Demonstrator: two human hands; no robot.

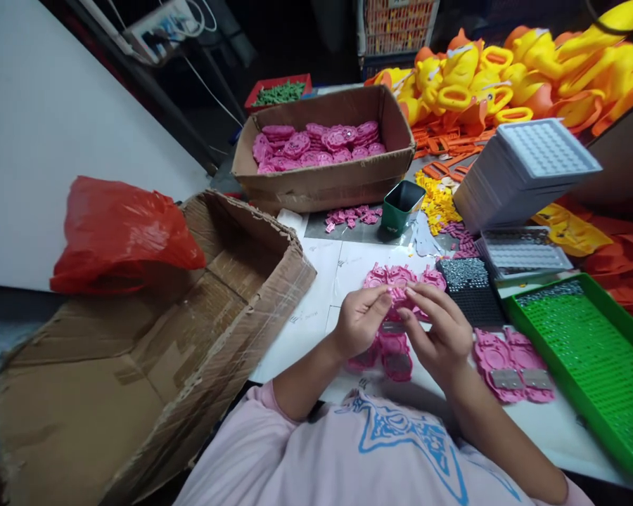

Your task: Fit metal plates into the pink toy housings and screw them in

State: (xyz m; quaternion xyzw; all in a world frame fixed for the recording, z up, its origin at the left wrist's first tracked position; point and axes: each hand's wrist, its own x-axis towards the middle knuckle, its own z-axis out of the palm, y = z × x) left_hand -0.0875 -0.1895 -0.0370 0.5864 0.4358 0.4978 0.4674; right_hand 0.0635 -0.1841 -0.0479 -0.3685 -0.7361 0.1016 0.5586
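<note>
Hands over the pink shells [395, 346], small pink part [397, 294] between them.

Left hand [359, 321]: thumb and forefinger pinch the small pink part, presumably to steady it. Right hand [443, 329]: forefinger tip meets the part's other side, thumb stands apart lower down; cannot tell whether these fingers grip. Part sits in front of the chest, above the bench [295, 344], likely so both hands meet in plain sight. Some shells carry grey plates. Black tray [477, 303], metal bits in its far portion, is just beside the right hand; green tray [577, 386] lies farther right, both apparently for short reach. Cardboard box [321, 191] of pink pieces stands beyond, probably leaving near space for handwork.
</note>
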